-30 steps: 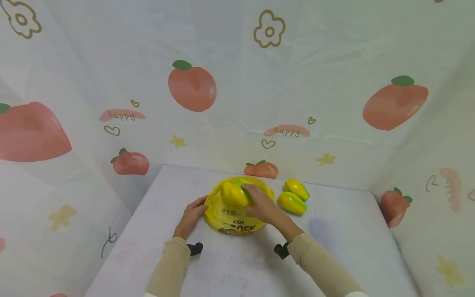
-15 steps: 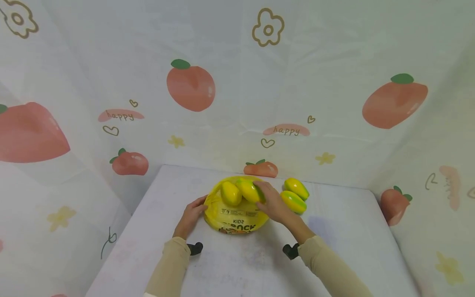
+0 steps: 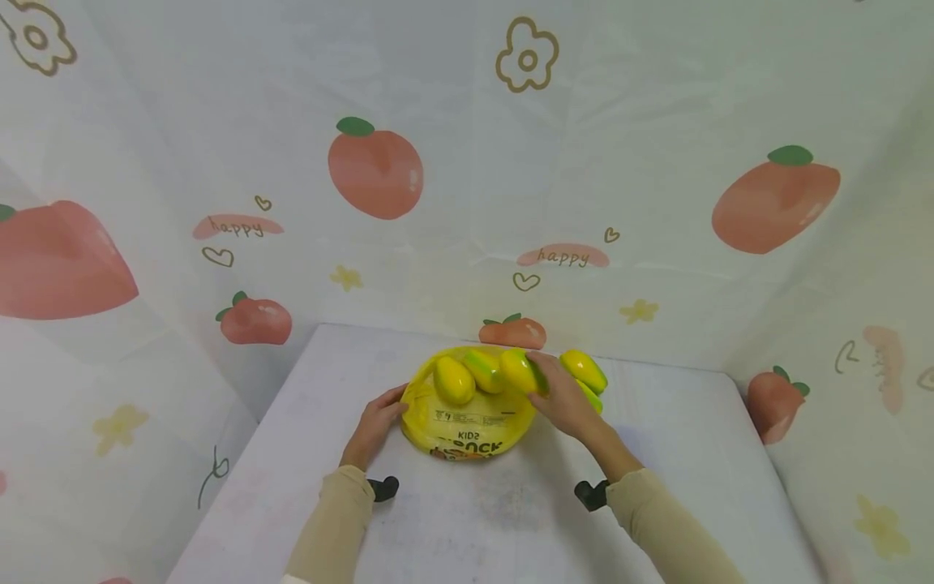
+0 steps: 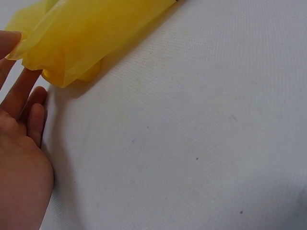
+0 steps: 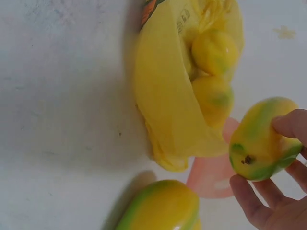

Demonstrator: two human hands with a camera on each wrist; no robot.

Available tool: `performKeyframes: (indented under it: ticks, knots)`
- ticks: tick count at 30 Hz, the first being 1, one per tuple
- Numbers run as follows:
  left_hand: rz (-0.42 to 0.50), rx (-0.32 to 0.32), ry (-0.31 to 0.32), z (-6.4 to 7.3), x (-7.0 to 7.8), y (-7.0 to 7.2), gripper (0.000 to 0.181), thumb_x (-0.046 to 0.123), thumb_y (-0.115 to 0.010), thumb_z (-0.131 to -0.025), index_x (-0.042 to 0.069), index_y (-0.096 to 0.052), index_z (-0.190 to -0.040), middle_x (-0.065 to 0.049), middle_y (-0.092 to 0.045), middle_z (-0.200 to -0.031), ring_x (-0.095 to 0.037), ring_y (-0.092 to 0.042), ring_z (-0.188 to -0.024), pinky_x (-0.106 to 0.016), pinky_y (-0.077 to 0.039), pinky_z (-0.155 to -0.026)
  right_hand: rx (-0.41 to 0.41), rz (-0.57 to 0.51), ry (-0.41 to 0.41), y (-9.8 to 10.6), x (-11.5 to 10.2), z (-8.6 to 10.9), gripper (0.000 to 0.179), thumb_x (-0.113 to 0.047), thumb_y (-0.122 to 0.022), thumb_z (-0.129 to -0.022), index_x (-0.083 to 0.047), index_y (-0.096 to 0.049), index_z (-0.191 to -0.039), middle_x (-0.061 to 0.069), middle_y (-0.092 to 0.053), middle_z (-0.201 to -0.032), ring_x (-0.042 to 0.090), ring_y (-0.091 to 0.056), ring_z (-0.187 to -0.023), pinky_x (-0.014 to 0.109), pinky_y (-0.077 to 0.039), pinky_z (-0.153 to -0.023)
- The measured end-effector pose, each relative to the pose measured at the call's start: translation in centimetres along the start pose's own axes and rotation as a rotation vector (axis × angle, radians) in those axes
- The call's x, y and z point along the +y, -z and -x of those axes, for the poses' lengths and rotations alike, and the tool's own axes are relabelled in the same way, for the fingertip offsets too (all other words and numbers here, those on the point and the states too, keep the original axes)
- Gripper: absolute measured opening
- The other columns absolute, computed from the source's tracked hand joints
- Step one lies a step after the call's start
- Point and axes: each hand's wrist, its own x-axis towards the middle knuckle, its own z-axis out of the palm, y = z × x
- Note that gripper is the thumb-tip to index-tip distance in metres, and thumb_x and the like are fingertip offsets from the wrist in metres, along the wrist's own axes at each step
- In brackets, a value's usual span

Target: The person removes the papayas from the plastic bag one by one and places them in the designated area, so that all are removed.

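A yellow plastic bag [image 3: 467,422] with printed lettering lies on the table, its mouth spread. Two yellow-green mangoes, a nearer one [image 3: 454,380] and another mango [image 3: 481,370], sit in the bag's mouth. My left hand [image 3: 375,426] pinches the left rim; in the left wrist view the thumb and a finger meet on the thin plastic [image 4: 72,43]. Over the bag's right edge, my right hand [image 3: 565,397] grips a mango [image 5: 261,139] between thumb and fingers, raised clear of the others in the right wrist view. That hand partly hides loose mangoes behind it.
To the right of the bag lie two loose mangoes, a farther mango [image 3: 584,370] and a nearer mango [image 5: 165,206]. The white table [image 3: 467,527] meets a fruit-printed cloth backdrop [image 3: 452,276] at the back. Black wrist mounts [image 3: 384,488] project from both sleeves.
My right hand has moved right from over the middle of the bag, carrying a mango to the bag's right edge. The left hand has stayed on the rim.
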Motion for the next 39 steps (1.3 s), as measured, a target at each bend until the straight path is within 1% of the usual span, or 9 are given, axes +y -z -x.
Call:
performKeyframes:
  ticks: [3, 7, 9, 11, 18, 25, 32, 39]
  knots:
    - [0.001, -0.002, -0.007, 0.0, -0.1, 0.0, 0.051, 0.026, -0.055, -0.098, 0.024, -0.053, -0.149, -0.001, -0.046, -0.161, -0.029, -0.030, -0.156, -0.056, -0.019, -0.130, 0.017, -0.015, -0.025, 0.3, 0.5, 0.3, 0.072, -0.006, -0.075, -0.088, -0.004, -0.042, -0.152, 0.018, -0.049, -0.153, 0.038, -0.050, -0.140, 0.056, -0.042, -0.118]
    - [-0.005, -0.003, -0.018, -0.1, -0.2, 0.0, 0.051, 0.026, -0.055, -0.098, 0.024, -0.053, -0.149, -0.001, -0.046, -0.161, -0.029, -0.030, -0.156, -0.056, -0.019, -0.130, 0.018, -0.069, -0.077, 0.9, 1.1, 0.5, 0.071, -0.005, -0.073, -0.089, -0.002, -0.040, -0.153, 0.020, -0.047, -0.154, 0.039, -0.049, -0.140, 0.057, -0.041, -0.118]
    - [-0.009, 0.000, -0.017, 0.0, -0.2, -0.1, 0.051, 0.026, -0.055, -0.098, 0.024, -0.053, -0.149, -0.001, -0.047, -0.160, -0.029, -0.031, -0.156, -0.056, -0.019, -0.130, 0.023, -0.075, -0.096, 1.1, 1.5, 0.6, 0.072, -0.005, -0.072, -0.089, -0.002, -0.039, -0.153, 0.021, -0.047, -0.155, 0.039, -0.048, -0.139, 0.058, -0.041, -0.118]
    - [-0.010, -0.001, -0.017, 0.0, -0.3, -0.1, 0.051, 0.026, -0.055, -0.098, 0.023, -0.053, -0.149, -0.002, -0.047, -0.160, -0.030, -0.031, -0.156, -0.056, -0.020, -0.129, 0.036, -0.067, -0.104, 1.3, 1.8, 0.8, 0.072, -0.004, -0.072, -0.089, -0.001, -0.040, -0.153, 0.022, -0.046, -0.154, 0.040, -0.048, -0.139, 0.058, -0.041, -0.118]
    - [0.010, -0.007, -0.008, 0.0, -0.3, -0.1, 0.052, 0.027, -0.055, -0.098, 0.022, -0.053, -0.150, -0.002, -0.046, -0.161, -0.030, -0.030, -0.156, -0.056, -0.019, -0.130, 0.091, -0.044, -0.086, 2.2, 2.7, 1.2, 0.070, -0.002, -0.071, -0.088, 0.003, -0.040, -0.151, 0.028, -0.047, -0.151, 0.046, -0.049, -0.136, 0.063, -0.042, -0.114]
    - [0.008, -0.005, -0.012, 0.1, -0.2, -0.1, 0.051, 0.027, -0.055, -0.099, 0.023, -0.053, -0.149, -0.002, -0.046, -0.161, -0.029, -0.030, -0.156, -0.056, -0.020, -0.130, 0.108, -0.057, -0.132, 3.2, 4.1, 1.9, 0.070, -0.001, -0.070, -0.089, 0.003, -0.039, -0.151, 0.029, -0.045, -0.152, 0.049, -0.047, -0.137, 0.065, -0.039, -0.116]
    - [0.001, -0.004, -0.021, 0.0, -0.3, 0.0, 0.050, 0.027, -0.055, -0.099, 0.024, -0.054, -0.149, -0.001, -0.047, -0.160, -0.029, -0.030, -0.156, -0.056, -0.019, -0.130, 0.105, -0.056, -0.195, 3.9, 6.0, 2.7, 0.071, -0.003, -0.068, -0.092, 0.002, -0.035, -0.154, 0.028, -0.039, -0.156, 0.048, -0.040, -0.143, 0.065, -0.034, -0.119]
    - [-0.003, 0.000, -0.026, 0.0, -0.3, 0.0, 0.051, 0.025, -0.055, -0.098, 0.023, -0.054, -0.149, -0.002, -0.047, -0.160, -0.030, -0.031, -0.156, -0.056, -0.020, -0.129, 0.125, -0.047, -0.217, 4.6, 7.3, 3.2, 0.070, -0.001, -0.066, -0.092, 0.004, -0.033, -0.154, 0.032, -0.036, -0.156, 0.051, -0.037, -0.144, 0.067, -0.031, -0.120]
